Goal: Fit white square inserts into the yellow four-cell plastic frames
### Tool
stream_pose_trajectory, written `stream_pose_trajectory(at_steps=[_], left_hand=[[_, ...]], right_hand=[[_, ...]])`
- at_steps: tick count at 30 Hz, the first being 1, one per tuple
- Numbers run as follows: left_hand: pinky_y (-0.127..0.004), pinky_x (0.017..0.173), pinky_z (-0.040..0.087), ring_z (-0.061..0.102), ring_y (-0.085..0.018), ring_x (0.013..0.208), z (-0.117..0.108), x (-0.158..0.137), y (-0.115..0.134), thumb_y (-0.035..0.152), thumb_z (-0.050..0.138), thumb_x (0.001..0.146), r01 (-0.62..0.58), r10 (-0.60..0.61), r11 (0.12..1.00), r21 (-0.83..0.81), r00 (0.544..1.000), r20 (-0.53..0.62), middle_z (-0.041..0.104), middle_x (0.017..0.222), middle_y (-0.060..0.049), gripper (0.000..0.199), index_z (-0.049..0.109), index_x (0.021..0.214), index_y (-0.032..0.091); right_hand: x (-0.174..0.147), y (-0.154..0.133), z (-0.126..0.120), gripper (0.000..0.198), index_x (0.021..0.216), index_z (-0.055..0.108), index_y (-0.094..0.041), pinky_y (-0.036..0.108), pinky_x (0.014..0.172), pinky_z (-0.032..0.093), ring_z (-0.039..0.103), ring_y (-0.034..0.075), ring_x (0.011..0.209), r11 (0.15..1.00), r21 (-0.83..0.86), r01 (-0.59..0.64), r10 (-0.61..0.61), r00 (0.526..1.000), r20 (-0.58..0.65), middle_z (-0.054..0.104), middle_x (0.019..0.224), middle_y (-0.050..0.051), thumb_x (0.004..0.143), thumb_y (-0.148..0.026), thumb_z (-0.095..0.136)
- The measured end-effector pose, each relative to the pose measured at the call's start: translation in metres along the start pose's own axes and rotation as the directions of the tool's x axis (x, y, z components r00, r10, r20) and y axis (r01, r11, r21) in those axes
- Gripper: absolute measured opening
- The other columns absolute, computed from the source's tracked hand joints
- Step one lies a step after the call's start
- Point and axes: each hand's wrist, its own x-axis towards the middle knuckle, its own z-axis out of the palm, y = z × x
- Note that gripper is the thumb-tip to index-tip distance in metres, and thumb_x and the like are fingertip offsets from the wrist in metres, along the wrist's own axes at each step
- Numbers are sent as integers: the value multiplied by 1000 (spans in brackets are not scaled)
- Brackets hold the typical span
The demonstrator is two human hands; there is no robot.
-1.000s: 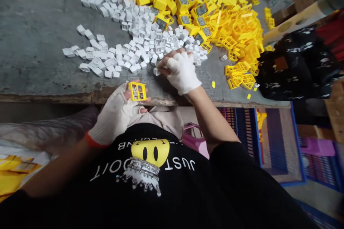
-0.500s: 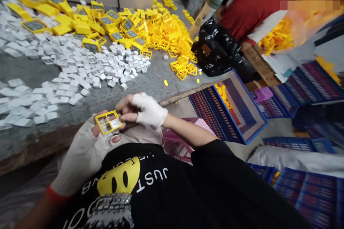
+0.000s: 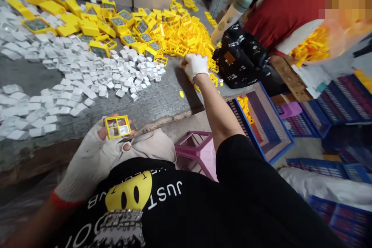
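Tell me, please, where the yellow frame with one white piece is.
In the head view, the yellow frame is left of centre, held in the left hand near the edge of the table.

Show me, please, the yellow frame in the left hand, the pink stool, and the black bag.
Yellow frame [image 3: 117, 126]: head view, where its crossbars meet.
Pink stool [image 3: 207, 154]: head view, its solid surface.
Black bag [image 3: 242, 62]: head view, middle of its patterned side.

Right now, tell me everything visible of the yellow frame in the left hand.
The yellow frame, seemingly plastic, is squarish, with crossbars making four openings. A white piece sits in the lower right one as pictured. The gloved left hand holds the frame, face toward the camera, near the table edge.
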Motion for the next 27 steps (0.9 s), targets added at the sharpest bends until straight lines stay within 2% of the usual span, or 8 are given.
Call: stream_pose_trajectory(at_steps=[3, 7, 9, 11, 17, 22, 25, 27], left_hand=[[-26, 68, 71, 82, -21, 90, 3, 1, -1, 35, 106, 93, 27, -25, 998, -56, 999, 32, 89, 122, -9, 38, 85, 121, 23], [-27, 69, 68, 81, -22, 93, 0, 3, -3, 39, 108, 95, 47, -37, 996, -74, 991, 128, 87, 127, -8, 44, 83, 128, 24], [-27, 71, 67, 83, -23, 100, -5, 2, -5, 41, 110, 94, 15, -4, 998, -68, 987, 163, 87, 130, -7, 44, 84, 126, 26], [-28, 73, 68, 84, -25, 107, -13, -1, -9, 39, 108, 95, 5, 5, 998, -58, 985, 175, 87, 134, -6, 39, 86, 124, 27], [-30, 71, 69, 86, -26, 100, -37, -5, -23, 30, 110, 90, 30, -19, 995, -92, 992, 125, 91, 127, -7, 40, 86, 121, 27], [-33, 78, 72, 86, -27, 104, -34, -11, -22, 34, 111, 89, 8, -9, 1000, 6, 987, 158, 91, 121, -8, 41, 85, 120, 25], [-34, 77, 71, 85, -28, 103, -30, -13, -19, 38, 111, 88, -11, 6, 999, 36, 990, 137, 89, 119, -9, 46, 84, 123, 24], [-33, 75, 68, 84, -29, 106, -30, -14, -16, 42, 109, 89, -54, 51, 998, 25, 993, 110, 87, 123, -9, 48, 84, 127, 24]], right_hand=[[-44, -23, 1, 33, 139, 90, -22, 67, 134, 52, 76, 43, 148, 968, 141, 209, -199, 977, -78, 90, 148, 15, 114, -21, 68], [-132, -61, 1, 27, 135, 91, -28, 60, 129, 54, 79, 36, 135, 706, 326, 628, -585, 777, -230, 92, 140, 9, 121, -41, 72], [-167, -78, 5, 28, 135, 92, -32, 59, 126, 53, 78, 34, 130, 592, 354, 724, -688, 683, -245, 93, 140, 7, 124, -44, 70], [-187, -91, 13, 30, 138, 93, -34, 58, 122, 51, 77, 33, 127, 547, 356, 758, -728, 640, -246, 94, 141, 6, 125, -41, 66], [-201, -103, 37, 37, 139, 91, -30, 51, 110, 46, 74, 30, 120, 532, 246, 810, -778, 582, -236, 93, 145, 9, 128, -25, 56], [-215, -107, 25, 33, 138, 89, -29, 53, 115, 42, 70, 32, 129, 482, 126, 867, -835, 498, -235, 90, 148, 10, 123, -19, 61], [-197, -107, 14, 30, 136, 89, -31, 55, 116, 45, 71, 33, 130, 496, 181, 849, -832, 524, -182, 90, 147, 10, 123, -25, 63], [-168, -109, 12, 31, 137, 89, -31, 58, 117, 48, 72, 35, 133, 581, 230, 781, -760, 621, -191, 89, 144, 10, 124, -29, 60]])
